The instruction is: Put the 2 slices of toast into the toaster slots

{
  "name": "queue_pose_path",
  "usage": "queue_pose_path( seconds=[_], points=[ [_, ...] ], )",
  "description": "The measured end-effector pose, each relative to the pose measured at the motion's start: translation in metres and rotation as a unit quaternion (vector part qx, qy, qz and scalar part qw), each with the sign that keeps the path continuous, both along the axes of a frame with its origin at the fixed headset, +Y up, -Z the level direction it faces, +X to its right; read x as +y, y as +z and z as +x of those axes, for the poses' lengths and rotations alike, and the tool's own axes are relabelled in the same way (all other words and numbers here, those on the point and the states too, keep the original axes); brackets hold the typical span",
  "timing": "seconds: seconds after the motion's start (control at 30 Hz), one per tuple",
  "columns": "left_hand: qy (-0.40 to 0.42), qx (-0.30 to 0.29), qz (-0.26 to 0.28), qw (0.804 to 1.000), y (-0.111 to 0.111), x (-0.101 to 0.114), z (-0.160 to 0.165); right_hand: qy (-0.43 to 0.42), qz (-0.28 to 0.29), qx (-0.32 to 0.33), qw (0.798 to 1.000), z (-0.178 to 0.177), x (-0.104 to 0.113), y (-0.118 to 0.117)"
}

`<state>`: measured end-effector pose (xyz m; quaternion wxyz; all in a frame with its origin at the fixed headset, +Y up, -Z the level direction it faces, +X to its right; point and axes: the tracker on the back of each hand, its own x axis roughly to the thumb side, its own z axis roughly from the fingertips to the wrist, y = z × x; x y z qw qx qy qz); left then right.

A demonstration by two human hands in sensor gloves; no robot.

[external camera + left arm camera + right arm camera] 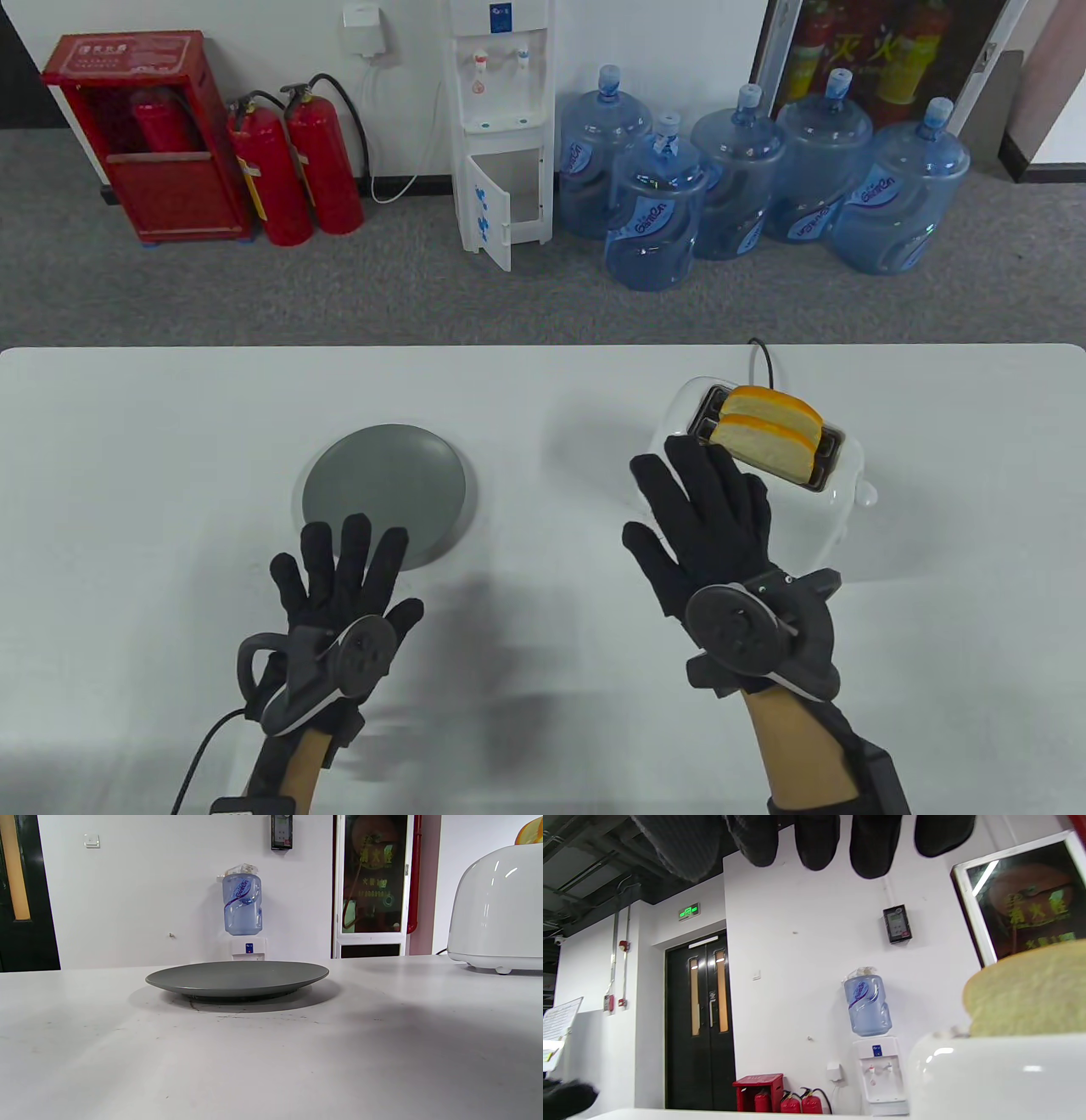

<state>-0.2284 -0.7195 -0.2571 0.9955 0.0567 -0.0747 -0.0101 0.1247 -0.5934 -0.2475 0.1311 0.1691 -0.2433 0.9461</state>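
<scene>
Two slices of toast (768,429) stand upright in the slots of the white toaster (814,518) at the table's right, their tops sticking out. My right hand (700,518) hovers just left of the toaster with fingers spread and straight, holding nothing. My left hand (344,564) lies flat and spread near the front edge of the grey plate (382,488), also holding nothing. In the right wrist view a slice of toast (1031,993) rises from the toaster (997,1077), with fingertips (869,849) hanging above. In the left wrist view the plate (237,978) is bare and the toaster (496,908) stands at the right.
The toaster's black cord (764,356) runs off the table's far edge. Beyond the white table (170,424) are a water dispenser (501,127), several blue water jugs (747,187) and red fire extinguishers (297,170) on the floor.
</scene>
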Motion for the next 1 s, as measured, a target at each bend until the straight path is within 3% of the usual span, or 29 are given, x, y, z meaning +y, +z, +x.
queue_pose_path(
  seconds=[0.27,0.67,1.0],
  points=[
    [0.003,-0.006,-0.002,1.0,0.001,0.0,0.003,0.003,0.0,0.023,1.0,-0.022,-0.022,0.007],
    [-0.004,-0.016,-0.011,1.0,0.001,0.001,0.006,-0.006,-0.056,0.016,0.998,-0.035,-0.083,0.013],
    [-0.009,-0.019,-0.012,1.0,0.001,0.001,0.009,0.046,-0.065,0.014,0.997,-0.045,-0.103,0.012]
  ],
)
